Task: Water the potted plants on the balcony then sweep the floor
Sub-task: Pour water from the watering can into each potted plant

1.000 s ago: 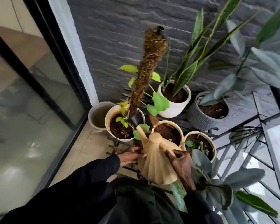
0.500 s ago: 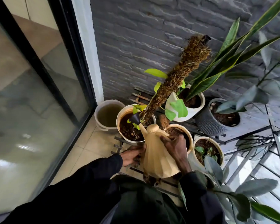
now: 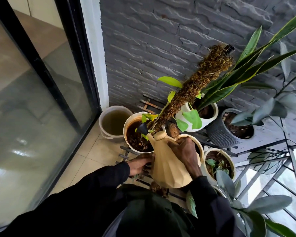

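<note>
Head view: I see my right hand point(image 3: 186, 152) curled round the handle of the tan watering can point(image 3: 167, 170), left hand point(image 3: 138, 165) fingers loosely open against its side, spout over the moss-pole pot point(image 3: 125, 133).

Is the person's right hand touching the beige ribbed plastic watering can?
Touching. The head view shows the right hand wrapped over the top of the beige ribbed plastic watering can, with no gap between them.

Grey stone-clad wall point(image 3: 161, 40) behind; black-framed glass door point(image 3: 32, 100) at left; bucket point(image 3: 109, 135) of murky water in corner between them.
</note>
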